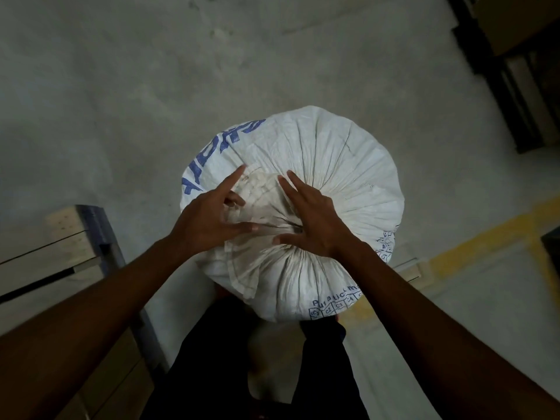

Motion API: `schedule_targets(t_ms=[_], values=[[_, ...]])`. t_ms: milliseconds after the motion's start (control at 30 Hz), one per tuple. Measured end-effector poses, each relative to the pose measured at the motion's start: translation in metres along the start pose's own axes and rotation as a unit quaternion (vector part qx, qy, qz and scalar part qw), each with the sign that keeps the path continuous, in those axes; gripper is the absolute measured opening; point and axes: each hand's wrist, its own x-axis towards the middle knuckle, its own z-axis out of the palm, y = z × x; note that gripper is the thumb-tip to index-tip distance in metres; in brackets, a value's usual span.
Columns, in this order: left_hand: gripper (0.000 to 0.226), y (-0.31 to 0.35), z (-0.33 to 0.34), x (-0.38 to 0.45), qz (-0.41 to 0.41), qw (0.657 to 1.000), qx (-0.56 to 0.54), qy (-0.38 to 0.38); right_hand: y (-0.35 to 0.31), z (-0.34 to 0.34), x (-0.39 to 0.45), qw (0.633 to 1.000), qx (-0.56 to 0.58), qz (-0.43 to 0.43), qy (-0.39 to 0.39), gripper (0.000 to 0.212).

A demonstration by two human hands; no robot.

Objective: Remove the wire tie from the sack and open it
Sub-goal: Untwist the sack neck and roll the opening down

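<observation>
A full white woven sack with blue print stands upright on the concrete floor in front of me, its top gathered into a bunched neck near the middle. My left hand hovers over the neck's left side with fingers spread, index finger pointing forward. My right hand rests on the gathered folds just right of the neck, fingers apart. Neither hand holds anything. The wire tie is not visible; the folds and my hands hide the place where the neck is cinched.
A wooden pallet or crate with a blue edge lies to the left. Dark shelving stands at the upper right. A yellow floor line runs on the right. My dark trousers are below the sack.
</observation>
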Motion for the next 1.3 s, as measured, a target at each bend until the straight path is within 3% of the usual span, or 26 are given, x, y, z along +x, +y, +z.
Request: schedule_targets(t_ms=[133, 233, 400, 600, 767, 933, 1100, 1300], values=[[0.134, -0.006, 0.004, -0.002, -0.013, 0.988, -0.151, 0.034, -0.005, -0.001, 0.017, 0.995, -0.046, -0.076, -0.042, 0.128], [0.138, -0.002, 0.004, 0.001, -0.019, 0.978, -0.205, 0.045, -0.004, 0.001, 0.024, 0.988, -0.063, -0.117, -0.076, 0.130], [0.127, 0.002, 0.003, 0.005, -0.050, 0.978, -0.200, 0.044, 0.000, 0.000, 0.031, 0.974, -0.167, -0.137, -0.070, 0.133], [0.106, -0.003, 0.006, -0.002, -0.043, 0.972, -0.217, 0.077, -0.001, -0.014, 0.029, 0.949, -0.245, -0.189, -0.067, 0.098], [0.082, -0.015, 0.005, -0.005, -0.043, 0.976, -0.202, 0.073, -0.001, -0.023, 0.009, 0.893, -0.349, -0.262, -0.107, 0.117], [0.084, -0.007, 0.005, -0.005, -0.023, 0.983, -0.178, 0.033, 0.009, -0.028, -0.011, 0.867, -0.330, -0.340, -0.154, 0.110], [0.089, 0.001, 0.010, -0.003, -0.016, 0.987, -0.160, -0.005, 0.020, -0.027, -0.018, 0.909, -0.218, -0.286, -0.210, 0.102], [0.080, 0.003, 0.023, 0.002, 0.020, 0.988, -0.148, -0.036, 0.018, -0.029, -0.028, 0.929, -0.206, -0.177, -0.250, 0.110]])
